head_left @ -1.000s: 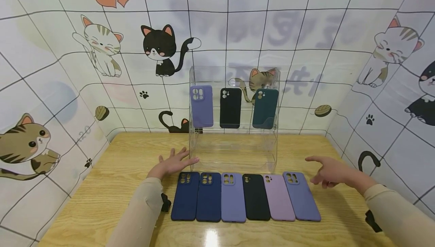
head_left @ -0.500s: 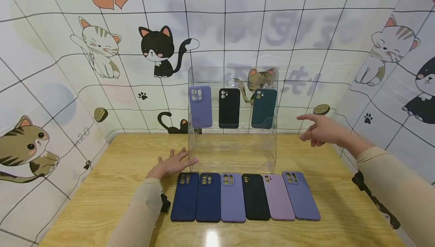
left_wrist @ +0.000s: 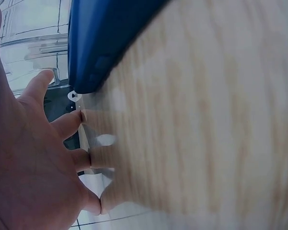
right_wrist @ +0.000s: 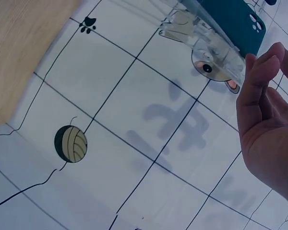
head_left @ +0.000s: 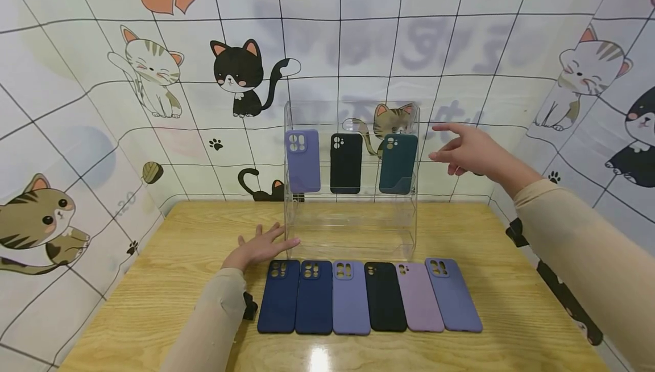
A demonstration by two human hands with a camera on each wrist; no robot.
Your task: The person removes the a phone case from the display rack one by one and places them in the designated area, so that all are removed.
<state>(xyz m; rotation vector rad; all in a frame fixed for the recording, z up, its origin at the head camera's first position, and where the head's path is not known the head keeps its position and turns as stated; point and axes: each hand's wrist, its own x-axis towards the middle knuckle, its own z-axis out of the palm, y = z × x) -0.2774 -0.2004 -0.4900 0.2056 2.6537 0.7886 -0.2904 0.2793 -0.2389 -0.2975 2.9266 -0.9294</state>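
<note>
Right hand [head_left: 473, 153] raised in the air, fingers loosely spread, index finger stretched toward the upper right edge of the clear acrylic rack [head_left: 352, 230]. It holds nothing and does not touch the rack. Nearest thing to it: the teal phone case [head_left: 398, 163], upright on the rack's top tier, just left of the fingertips. In the wrist view the same teal case [right_wrist: 235, 26] shows behind the rack's transparent side wall, close to the fingers [right_wrist: 259, 76].

Left hand [head_left: 258, 247] lies flat, palm down, fingers straight and splayed, on the wooden table [head_left: 153, 298]. Fingertips are at the rack's lower left corner; contact with the rack cannot be told. The leftmost navy case [head_left: 278, 296] lies just in front of this hand.

Top tier also carries a lavender case [head_left: 303, 160] and a black case [head_left: 346, 162], both upright, evenly spaced. On the table in front of the rack is a row of six cases laid flat, side by side: two navy, one lavender, one black, one pale mauve, one periwinkle. All matte and rounded at the corners, with camera cut-outs. Table is light wood grain with a glossy glare spot.
</note>
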